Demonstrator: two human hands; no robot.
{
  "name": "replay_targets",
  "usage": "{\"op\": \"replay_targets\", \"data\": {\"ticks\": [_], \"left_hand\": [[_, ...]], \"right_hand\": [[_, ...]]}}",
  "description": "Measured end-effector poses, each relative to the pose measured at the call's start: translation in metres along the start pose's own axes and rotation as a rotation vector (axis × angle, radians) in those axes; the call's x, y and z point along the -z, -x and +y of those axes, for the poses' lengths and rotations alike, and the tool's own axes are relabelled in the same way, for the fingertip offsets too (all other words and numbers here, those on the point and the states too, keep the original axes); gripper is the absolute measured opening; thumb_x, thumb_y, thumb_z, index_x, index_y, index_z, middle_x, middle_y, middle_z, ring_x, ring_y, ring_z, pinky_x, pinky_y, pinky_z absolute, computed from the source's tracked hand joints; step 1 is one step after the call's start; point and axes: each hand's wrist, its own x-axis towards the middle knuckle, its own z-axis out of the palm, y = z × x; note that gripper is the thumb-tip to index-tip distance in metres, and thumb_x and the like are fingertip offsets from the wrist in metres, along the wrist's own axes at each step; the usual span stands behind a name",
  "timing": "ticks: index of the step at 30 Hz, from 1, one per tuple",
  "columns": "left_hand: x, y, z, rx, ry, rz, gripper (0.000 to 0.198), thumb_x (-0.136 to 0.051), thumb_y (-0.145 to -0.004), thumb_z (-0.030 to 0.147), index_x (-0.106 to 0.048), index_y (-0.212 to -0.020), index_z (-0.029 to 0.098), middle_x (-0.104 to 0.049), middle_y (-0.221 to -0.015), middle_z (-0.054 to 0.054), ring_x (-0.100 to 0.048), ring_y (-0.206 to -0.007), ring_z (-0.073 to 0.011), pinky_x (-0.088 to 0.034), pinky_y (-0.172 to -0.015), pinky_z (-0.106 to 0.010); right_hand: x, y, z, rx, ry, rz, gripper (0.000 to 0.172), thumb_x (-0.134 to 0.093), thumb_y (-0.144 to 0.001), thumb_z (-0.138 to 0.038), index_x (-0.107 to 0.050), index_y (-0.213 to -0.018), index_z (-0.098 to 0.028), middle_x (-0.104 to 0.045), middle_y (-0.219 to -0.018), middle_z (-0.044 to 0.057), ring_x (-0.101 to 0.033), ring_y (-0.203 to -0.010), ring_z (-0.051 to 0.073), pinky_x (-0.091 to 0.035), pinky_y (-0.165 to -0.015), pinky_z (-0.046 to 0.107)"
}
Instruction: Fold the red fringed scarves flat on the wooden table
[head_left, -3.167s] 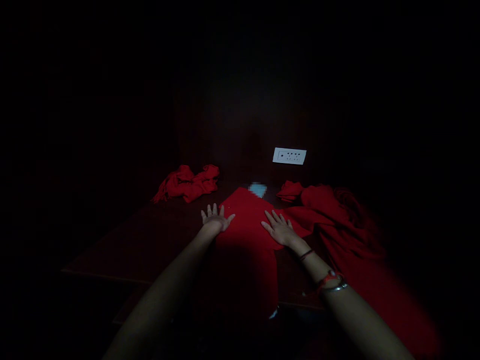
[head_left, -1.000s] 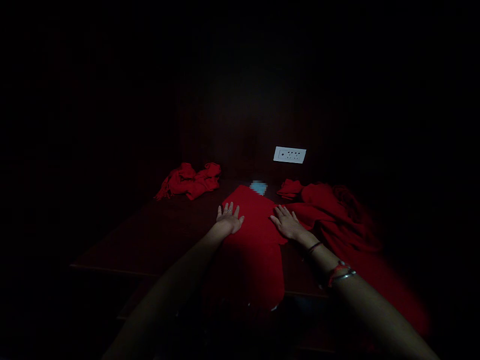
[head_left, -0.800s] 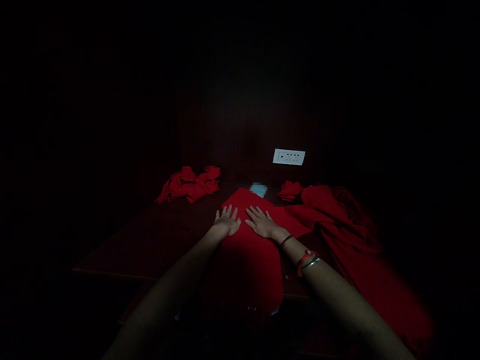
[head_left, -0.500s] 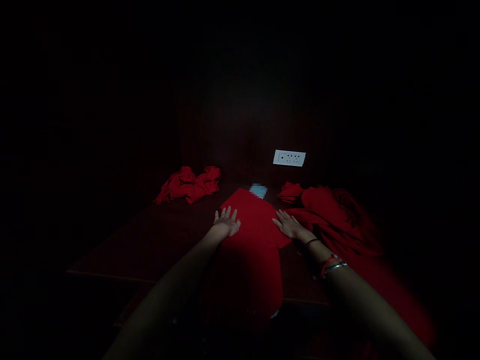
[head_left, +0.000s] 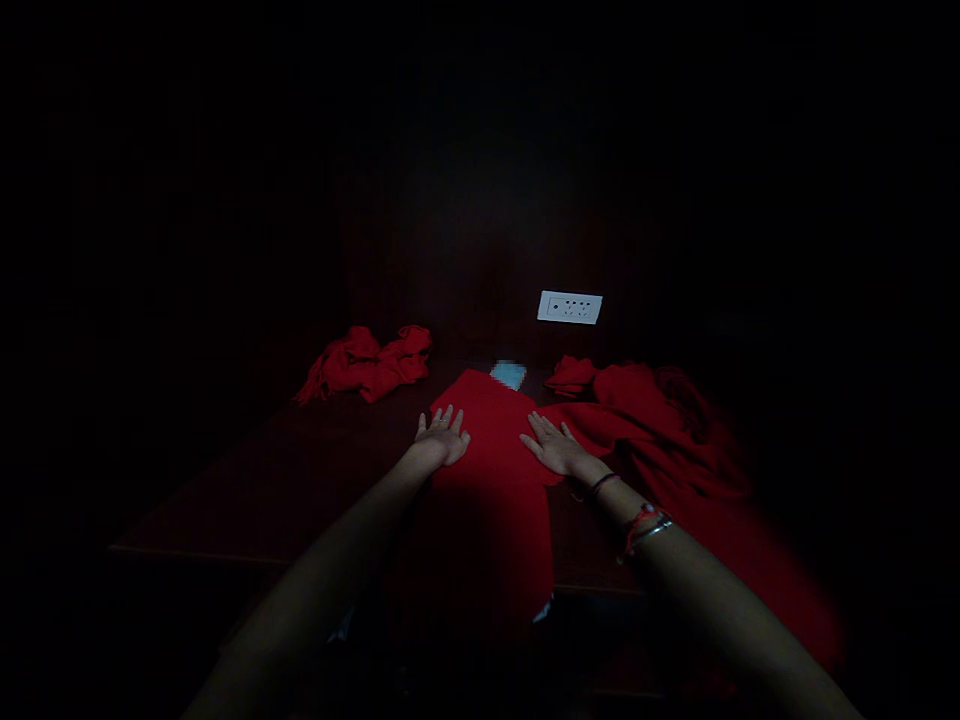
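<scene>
On the table (head_left: 217, 505), at the middle of the scene, a red cloth (head_left: 491, 450) lies spread flat, its far end angled to a corner and its near end extending over the near edge. The left hand (head_left: 441, 438) rests palm down at the left margin of the cloth, fingers fanned apart and thumb directed right. The right hand (head_left: 553, 444) rests palm down at the right margin, fingers slightly separated and thumb extended left. Neither hand grips the fabric. Both forearms reach inward from the near corners, elbows wide. The right forearm carries a dark band (head_left: 605, 483) at the wrist, with a red bracelet (head_left: 637, 522) and a silver bangle (head_left: 658, 528) farther up.

At the far left, well apart from the cloth, is a crumpled red bundle (head_left: 367, 365) with a fringed end. At the far right is a small red bundle (head_left: 571, 376); beside it, a heaped red fabric (head_left: 637, 395) occupies the right side and trails toward the near right. A pixelated pale-blue item (head_left: 508, 374) adjoins the cloth's far edge. A white socket plate (head_left: 570, 307) is mounted beyond the table, right of centre.
</scene>
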Motion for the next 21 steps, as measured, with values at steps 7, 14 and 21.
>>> {"op": "replay_targets", "data": {"ticks": [7, 14, 21], "left_hand": [[-0.001, 0.001, 0.001, 0.007, 0.003, 0.055, 0.056, -0.014, -0.08, 0.038, -0.011, -0.13, 0.014, -0.004, -0.135, -0.006, -0.004, -0.122, -0.0213, -0.001, -0.096, -0.046], [0.0, -0.004, -0.004, 0.061, -0.01, 0.03, 0.056, -0.016, -0.079, 0.041, -0.012, -0.13, 0.018, -0.006, -0.135, -0.004, -0.005, -0.122, -0.023, -0.003, -0.095, -0.048], [0.004, -0.003, -0.005, 0.08, -0.01, 0.01, 0.055, -0.017, -0.079, 0.039, -0.012, -0.13, 0.017, -0.006, -0.135, -0.004, -0.005, -0.122, -0.0241, -0.004, -0.095, -0.048]], "right_hand": [[0.019, 0.03, 0.012, 0.088, 0.132, 0.177, 0.064, -0.012, -0.08, -0.05, -0.022, -0.127, -0.009, -0.019, -0.133, 0.01, -0.01, -0.122, 0.02, -0.01, -0.097, 0.036], [0.078, 0.055, 0.08, -0.21, 0.302, 0.201, 0.044, -0.044, -0.071, -0.036, -0.047, -0.109, -0.014, -0.047, -0.112, 0.015, -0.038, -0.106, 0.028, -0.023, -0.088, 0.046], [0.14, 0.08, 0.114, -0.058, -0.022, 0.2, 0.035, -0.032, -0.079, -0.04, -0.053, -0.088, -0.013, -0.059, -0.085, 0.007, -0.054, -0.074, 0.014, -0.041, -0.063, 0.022]]}}
